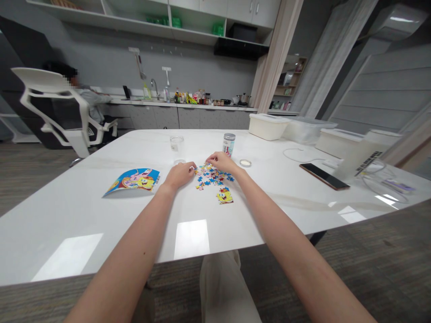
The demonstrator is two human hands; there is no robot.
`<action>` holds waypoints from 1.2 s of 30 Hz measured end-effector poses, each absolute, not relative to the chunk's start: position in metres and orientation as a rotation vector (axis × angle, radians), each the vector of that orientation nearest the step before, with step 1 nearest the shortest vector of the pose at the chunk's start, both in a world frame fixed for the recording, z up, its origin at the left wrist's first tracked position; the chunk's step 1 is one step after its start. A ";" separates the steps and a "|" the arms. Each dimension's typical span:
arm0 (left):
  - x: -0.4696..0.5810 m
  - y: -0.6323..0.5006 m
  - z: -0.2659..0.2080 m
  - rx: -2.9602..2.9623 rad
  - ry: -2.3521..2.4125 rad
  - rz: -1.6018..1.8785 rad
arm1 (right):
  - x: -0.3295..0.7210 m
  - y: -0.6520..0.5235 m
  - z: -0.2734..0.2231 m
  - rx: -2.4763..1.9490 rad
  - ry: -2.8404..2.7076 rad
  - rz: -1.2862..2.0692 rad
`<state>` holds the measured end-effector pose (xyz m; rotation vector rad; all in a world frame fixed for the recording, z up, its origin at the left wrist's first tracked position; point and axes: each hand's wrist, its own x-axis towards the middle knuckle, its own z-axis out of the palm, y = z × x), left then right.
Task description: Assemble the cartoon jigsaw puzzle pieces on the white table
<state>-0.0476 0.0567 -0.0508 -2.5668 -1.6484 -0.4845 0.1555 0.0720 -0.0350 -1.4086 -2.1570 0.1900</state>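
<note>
While both hands rest at the heap of puzzle pieces (215, 176), the step under way looks like picking through loose pieces. The left hand (183, 173) sits at the heap's left edge, its fingers curled inward; I cannot tell whether they close on a piece. The right hand (219, 161) reaches over the far side of the heap, fingers bent and pointing down; whether a piece sits between them is too small to tell. Nearer the person than either hand lies 1 joined section (225, 196) with a yellow face, apart from the heap. A next move, I judge, calls for a light pinch on 1 piece and a check against the picture sheet (138, 180), which lies curved, left of the left hand.

Of the containers, a see-through jar (177, 146) stands beyond the left hand; what it may hold is too faint to make out. Just beyond the right hand stands a printed jar (229, 143) with a silvery top, its contents hidden. A round lid (245, 163) lies on the table (151, 237), right of that hand. Farther right, 1 lidded white bin (268, 127) hides its contents.
</note>
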 end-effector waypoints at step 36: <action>-0.047 0.058 -0.051 -2.553 -1.639 -0.470 | 0.144 0.082 -0.056 -1.470 -2.319 0.088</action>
